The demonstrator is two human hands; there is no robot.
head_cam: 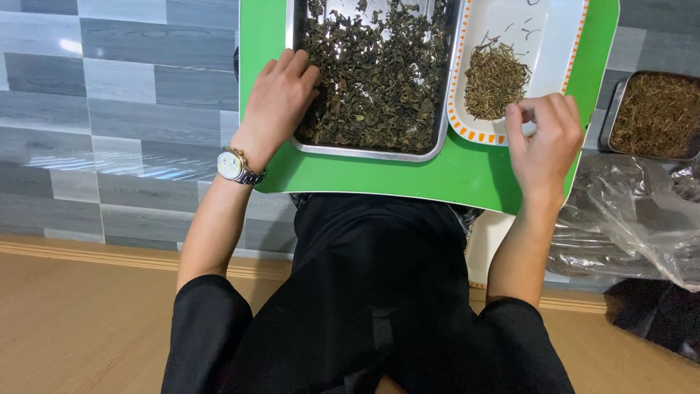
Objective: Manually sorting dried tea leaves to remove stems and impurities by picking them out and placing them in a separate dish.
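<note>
Head view shows first the green board (467, 171), which rests on the lap of the person and carries two containers. The bigger one is a metal tray (368, 152) full of dark dried leaves (379, 80). Beside it, touching its right edge, stands a white dish (543, 33) with an orange-marked rim, holding a small pile of thin stems (496, 80). Further right, apart from the board, another tray (656, 113) of brownish stems stands next to a clear plastic bag (627, 219).

The left hand (281, 98) lies flat and loose over the left rim of the metal tray, fingers in the leaves, gripping nothing visible. The right hand (543, 138) is curled at the near corner of the dish, fingertips pinched together; whether something is between them I cannot tell.

I think the board could tip, because it only balances on the knees, and leaves would spill to the floor.
</note>
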